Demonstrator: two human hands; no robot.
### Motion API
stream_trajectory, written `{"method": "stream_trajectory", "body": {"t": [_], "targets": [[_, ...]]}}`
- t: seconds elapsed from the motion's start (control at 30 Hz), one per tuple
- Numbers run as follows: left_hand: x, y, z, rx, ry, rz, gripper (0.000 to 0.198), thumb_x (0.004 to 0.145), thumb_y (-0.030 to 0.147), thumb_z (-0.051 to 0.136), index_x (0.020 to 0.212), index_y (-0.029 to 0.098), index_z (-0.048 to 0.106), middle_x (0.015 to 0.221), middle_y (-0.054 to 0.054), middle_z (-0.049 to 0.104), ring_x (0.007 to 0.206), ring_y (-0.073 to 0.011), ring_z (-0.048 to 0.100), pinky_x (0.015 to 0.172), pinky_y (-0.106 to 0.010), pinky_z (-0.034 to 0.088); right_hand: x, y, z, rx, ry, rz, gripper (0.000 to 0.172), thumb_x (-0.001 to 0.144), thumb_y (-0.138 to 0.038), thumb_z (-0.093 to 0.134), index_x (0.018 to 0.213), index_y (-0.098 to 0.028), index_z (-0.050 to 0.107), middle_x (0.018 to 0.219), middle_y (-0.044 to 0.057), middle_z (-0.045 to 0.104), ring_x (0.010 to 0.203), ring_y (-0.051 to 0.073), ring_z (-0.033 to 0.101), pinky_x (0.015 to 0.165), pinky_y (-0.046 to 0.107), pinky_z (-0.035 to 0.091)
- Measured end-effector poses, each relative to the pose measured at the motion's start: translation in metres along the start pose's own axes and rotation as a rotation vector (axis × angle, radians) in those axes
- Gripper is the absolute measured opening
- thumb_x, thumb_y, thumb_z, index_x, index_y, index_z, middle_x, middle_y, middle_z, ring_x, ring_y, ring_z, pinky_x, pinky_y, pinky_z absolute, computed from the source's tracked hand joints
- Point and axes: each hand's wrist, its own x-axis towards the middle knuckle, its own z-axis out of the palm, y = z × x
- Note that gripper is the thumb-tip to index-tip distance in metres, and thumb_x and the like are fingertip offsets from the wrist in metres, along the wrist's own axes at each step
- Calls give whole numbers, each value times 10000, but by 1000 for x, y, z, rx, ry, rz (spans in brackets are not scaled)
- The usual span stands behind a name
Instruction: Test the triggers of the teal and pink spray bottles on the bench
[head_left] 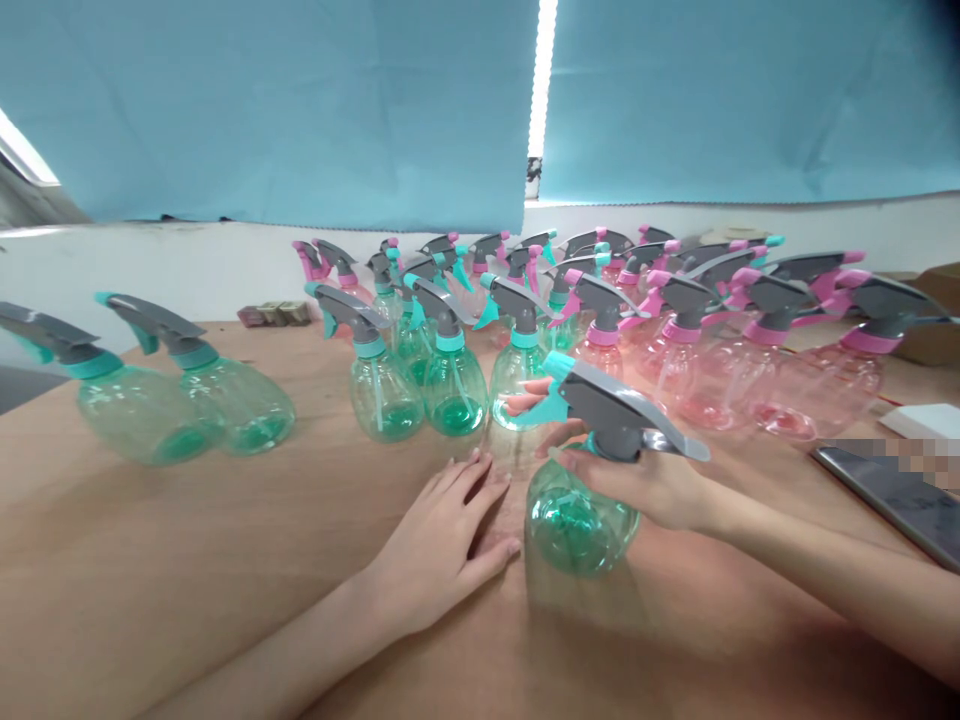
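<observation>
My right hand (646, 482) is closed round the neck of a green spray bottle (579, 520) with a grey and teal trigger head (615, 408), which stands on the wooden table (187, 560) in front of me. One finger reaches forward by the teal trigger. My left hand (442, 545) lies flat on the table just left of that bottle, fingers stretched out, holding nothing. Behind stands a cluster of green spray bottles (450, 385).
Several pink spray bottles (720, 380) crowd the back right. Two green bottles (187, 405) stand apart at the left. A dark flat device (892, 495) and a white box (930, 420) lie at the right edge. Blue curtains (300, 110) hang behind.
</observation>
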Motion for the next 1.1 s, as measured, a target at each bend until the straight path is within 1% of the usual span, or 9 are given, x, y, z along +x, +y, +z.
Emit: {"method": "stream_trajectory", "body": {"t": [0.2, 0.33, 0.43, 0.53, 0.6, 0.7, 0.77, 0.93, 1.1], "targets": [[0, -1, 1, -6, -7, -11, 538, 943, 478, 512, 1395, 194, 454, 1490, -123, 399, 1402, -304, 291, 1123, -509, 263, -1, 3, 0, -13, 5, -6, 413, 790, -116, 555, 1162, -289, 605, 1201, 31, 654, 663, 116, 620, 693, 318, 566], [-1, -2, 2, 14, -11, -12, 550, 948, 493, 497, 1400, 183, 446, 1497, -130, 387, 1403, -302, 289, 1118, -508, 275, 0, 1, 0, -13, 6, -6, 371, 780, -133, 558, 1117, -273, 623, 1200, 38, 652, 701, 128, 634, 701, 323, 566], [0, -1, 1, 21, -6, -8, 547, 950, 497, 492, 1399, 189, 444, 1492, -126, 396, 1400, -297, 296, 1112, -505, 291, 2, -2, 1, -45, 34, -1, 315, 764, -145, 559, 1043, -259, 650, 1091, 37, 690, 741, 154, 655, 701, 325, 564], [-1, 0, 1, 19, 5, -2, 538, 949, 492, 494, 1391, 189, 452, 1488, -127, 401, 1394, -300, 307, 1108, -503, 300, 4, -3, 1, -77, 45, -17, 337, 757, -148, 541, 1050, -270, 655, 979, 26, 715, 769, 172, 668, 682, 314, 559], [-1, -1, 1, 21, 4, 2, 535, 951, 489, 494, 1384, 177, 459, 1487, -136, 398, 1395, -305, 305, 1107, -504, 301, 4, -3, 1, -82, 34, -24, 369, 763, -150, 533, 1090, -282, 642, 970, 21, 718, 773, 169, 670, 671, 301, 556], [-1, -1, 1, 21, 7, 9, 529, 951, 486, 495, 1378, 174, 464, 1480, -136, 408, 1391, -306, 311, 1107, -503, 302, 3, -1, 0, -94, 25, -11, 375, 770, -148, 534, 1102, -291, 635, 962, 14, 717, 768, 160, 668, 694, 300, 557], [-1, -1, 1, 22, 6, 11, 524, 950, 484, 498, 1376, 181, 463, 1474, -129, 419, 1390, -302, 314, 1108, -502, 299, 1, -1, 0, -92, 25, 11, 352, 766, -155, 532, 1076, -284, 639, 926, 13, 714, 757, 163, 661, 693, 307, 557], [0, 0, 0, 37, -5, 11, 533, 955, 487, 487, 1383, 171, 455, 1476, -136, 415, 1394, -300, 305, 1106, -506, 299, 0, -3, -1, -117, 28, 48, 308, 717, -150, 519, 972, -266, 649, 749, -9, 669, 665, 155, 635, 623, 285, 539], [1, 1, 0, 35, -3, 9, 535, 952, 489, 491, 1383, 176, 453, 1472, -135, 420, 1393, -300, 307, 1100, -506, 310, 1, -6, -1, -102, 16, 72, 307, 683, -141, 502, 927, -260, 645, 716, -17, 627, 666, 148, 618, 609, 264, 519]]}}
